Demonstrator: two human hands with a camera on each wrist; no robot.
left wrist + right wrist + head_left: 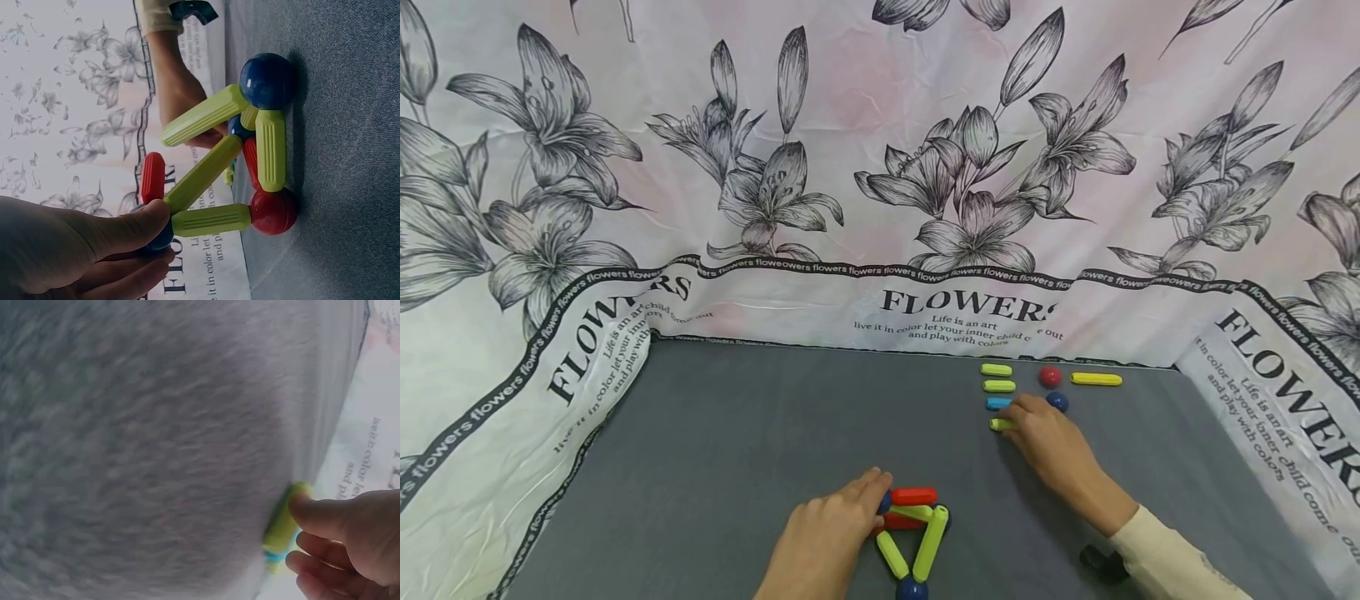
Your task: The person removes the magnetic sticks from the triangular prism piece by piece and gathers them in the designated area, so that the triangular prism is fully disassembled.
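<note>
My left hand pinches a blue ball between thumb and fingers, at the top corner of a frame of magnetic building sticks and balls. Yellow-green sticks run from that ball, and a red stick juts away from it. Lower corners hold a red ball and another blue ball, both low over the grey surface. Farther off, my right hand grips a yellow-green stick, thumb on its upper side. In the head view only that stick's left end shows.
Beyond my right fingers lie a blue stick and two yellow-green sticks in a column. A red ball, a dark blue ball and a yellow stick lie right of them. Flower-printed cloth borders the grey mat.
</note>
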